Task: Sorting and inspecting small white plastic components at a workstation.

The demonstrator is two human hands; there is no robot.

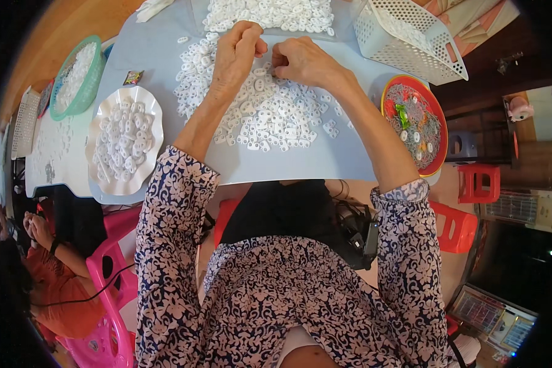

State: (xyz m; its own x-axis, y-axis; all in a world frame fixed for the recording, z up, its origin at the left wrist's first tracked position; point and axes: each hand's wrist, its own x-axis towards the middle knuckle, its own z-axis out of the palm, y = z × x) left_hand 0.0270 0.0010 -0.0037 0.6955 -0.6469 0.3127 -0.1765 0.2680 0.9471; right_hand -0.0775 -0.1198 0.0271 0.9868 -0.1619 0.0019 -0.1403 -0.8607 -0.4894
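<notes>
Over a spread heap of small white oval plastic pieces with dark holes (276,116), both my hands are raised close together. My left hand (239,56) is closed, its fingers curled toward the right one. My right hand (305,61) is closed too, thumb and fingers pinched together. Whatever either holds is too small or hidden to make out. The heap lies on a light blue table (184,162). To the left, a white scalloped dish (156,144) holds more of the white pieces. At the right edge, a red bowl with a yellow rim (435,162) holds a tangle of thin grey bits.
A clear tray of white pieces (270,15) lies at the far side. A white perforated basket (405,52) stands far right; a green basket (95,76) is far left. A small wrapped packet (133,77) lies nearby. Another person (67,282) sits at left; red stools (454,227) stand right.
</notes>
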